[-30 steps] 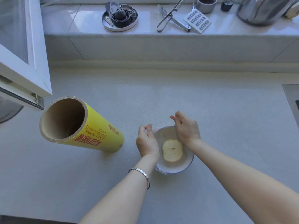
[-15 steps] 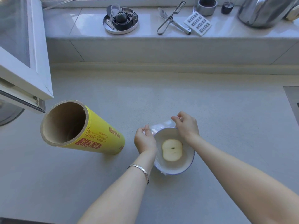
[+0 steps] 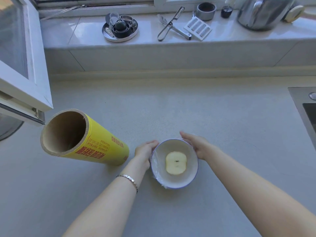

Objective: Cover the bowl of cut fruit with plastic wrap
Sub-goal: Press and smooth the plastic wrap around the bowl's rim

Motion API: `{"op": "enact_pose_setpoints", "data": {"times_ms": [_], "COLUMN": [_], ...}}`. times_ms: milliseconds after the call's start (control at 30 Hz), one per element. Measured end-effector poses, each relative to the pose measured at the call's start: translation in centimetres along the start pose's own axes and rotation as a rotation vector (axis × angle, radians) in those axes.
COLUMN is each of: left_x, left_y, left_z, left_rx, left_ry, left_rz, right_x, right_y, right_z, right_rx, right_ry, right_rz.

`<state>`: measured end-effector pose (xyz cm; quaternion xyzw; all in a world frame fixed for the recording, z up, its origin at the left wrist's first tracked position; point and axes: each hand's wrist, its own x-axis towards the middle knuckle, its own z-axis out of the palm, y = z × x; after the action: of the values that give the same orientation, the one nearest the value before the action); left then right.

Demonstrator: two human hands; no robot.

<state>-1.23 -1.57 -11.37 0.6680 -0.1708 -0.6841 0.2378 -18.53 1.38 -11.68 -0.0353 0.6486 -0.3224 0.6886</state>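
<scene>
A small white bowl with a blue rim stands on the grey counter and holds a pale apple half, cut face up. Clear plastic wrap lies stretched over the bowl's top and clings down its sides. My left hand cups the bowl's left side, fingers pressed on the wrap. My right hand lies flat against the far right rim, also on the wrap. A big yellow roll of plastic wrap rests on its side to the left of the bowl.
An open window sash juts over the counter at the left. The sill behind carries a metal tray of small parts, tongs and a peeler, a grater, a tin and a steel kettle. A sink edge is at right.
Both hands have dropped from pinching the loose wrap above the far rim to pressing it down along the bowl's sides. The wrap now lies flat over the bowl.
</scene>
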Motion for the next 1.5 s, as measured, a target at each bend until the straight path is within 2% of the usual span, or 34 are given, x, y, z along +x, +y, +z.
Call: {"op": "enact_pose_setpoints", "data": {"times_ms": [67, 133, 167, 233, 300, 333, 400, 467, 567, 667, 1000, 1100, 1167, 1233, 1300, 1367, 1433, 1500], "left_x": [-0.1, -0.8, -1.5, -3.4, -5.6, -6.2, -6.4, -5.7, -5.2, -5.3, -5.2, -5.2, -5.3, -5.4, -5.6, -5.9, -6.1, -6.1], "left_y": [0.0, -0.1, -0.3, -0.9, -1.3, -1.6, -2.3, -3.1, -3.6, -3.6, -3.5, -3.6, -3.7, -3.9, -4.1, -4.1, -3.9, -3.5], "left_z": [-0.8, -1.7, -2.1, -2.6, -1.6, -0.7, 1.2, 2.2, 2.6, 2.6, 2.7, 2.8, 2.8, 2.8, 2.8, 3.0, 3.2, 3.2], "left_rx": [-0.090, -0.008, 0.164, 0.646, 1.070, 1.267, 1.605, 1.769, 1.822, 1.848, 1.853, 1.852, 1.835, 1.808, 1.778, 1.766, 1.797, 1.864], "left_ry": [-0.008, 0.021, 0.068, 0.146, -0.012, -0.108, -0.184, -0.193, -0.154, -0.149, -0.181, -0.178, -0.161, -0.125, -0.064, -0.023, -0.040, -0.099], "left_rz": [0.029, 0.121, 0.232, 0.583, 0.856, 0.920, 0.960, 0.853, 0.776, 0.762, 0.772, 0.765, 0.763, 0.745, 0.718, 0.687, 0.685, 0.750], "right_x": [-0.5, -1.2, -1.5, -2.1, -2.7, -2.8, -3.1, -3.3, -3.4, -3.0, 0.2, 0.0, -0.2, -0.9, -2.4, -3.7, -4.2, -4.3], "right_y": [0.3, 0.7, 0.9, 1.5, 1.9, 2.0, 2.1, 2.4, 2.5, 2.4, 2.9, 3.2, 3.0, 2.6, 3.0, 4.0, 5.4, 6.3], "right_z": [-0.8, -1.8, -2.3, -3.1, -3.4, -3.3, -2.9, -2.3, -1.6, -1.3, -2.5, -2.6, -2.7, -3.1, -3.9, -4.9, -5.2, -4.7], "right_rx": [0.051, 0.010, -0.051, -0.140, -0.171, -0.183, -0.188, -0.181, -0.107, -0.068, -0.363, -0.569, -0.592, -0.343, -0.061, -0.070, -0.107, -0.075], "right_ry": [-0.060, -0.074, -0.066, -0.030, 0.023, 0.043, 0.069, 0.126, 0.251, 0.316, 0.526, 0.487, 0.463, 0.428, 0.288, 0.135, 0.027, -0.009], "right_rz": [-0.007, -0.016, -0.035, -0.110, -0.195, -0.228, -0.306, -0.415, -0.541, -0.550, -0.467, -0.538, -0.525, -0.392, -0.189, -0.078, -0.108, -0.179]}}
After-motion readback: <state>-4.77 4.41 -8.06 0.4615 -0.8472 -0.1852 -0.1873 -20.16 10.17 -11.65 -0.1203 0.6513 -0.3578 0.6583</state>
